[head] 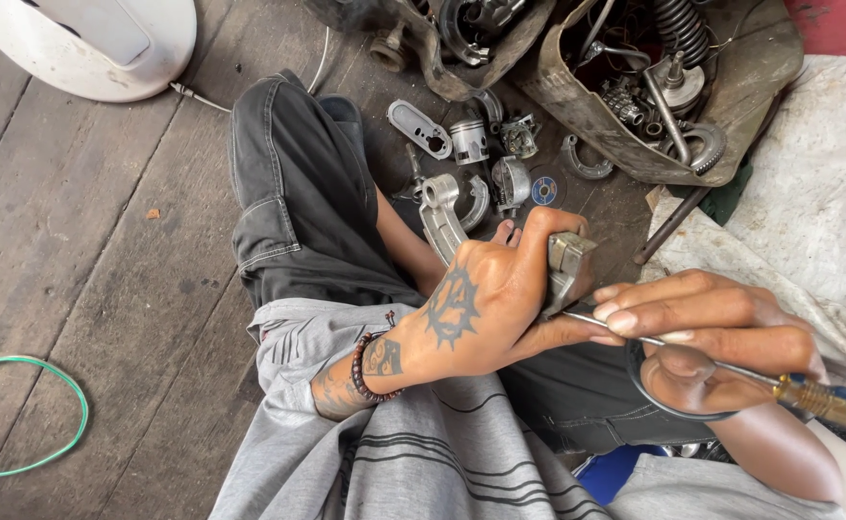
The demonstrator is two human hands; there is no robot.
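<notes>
The right hand is gripping a screwdriver near its blue handle, fingers closed round the shaft, a black rubber ring hanging against the palm. Its tip is touching a metal engine part, which the left hand is clasping, fingers wrapped over it. Farther off, a piston and small metal parts are lying on the wooden floor.
</notes>
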